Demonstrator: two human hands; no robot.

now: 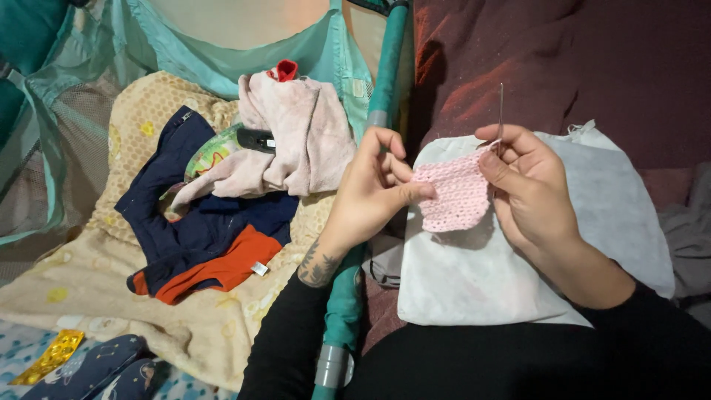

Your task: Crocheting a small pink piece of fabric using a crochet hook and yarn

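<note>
My left hand (370, 189) pinches the pink crochet swatch's (453, 194) left edge; right hand (527, 189) grips the upright hook (501, 111) at its top-right corner.

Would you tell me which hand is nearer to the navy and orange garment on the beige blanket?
Left. The left hand pinches the pink crochet piece closer to the navy and orange garment; the right hand is farther away.
</note>
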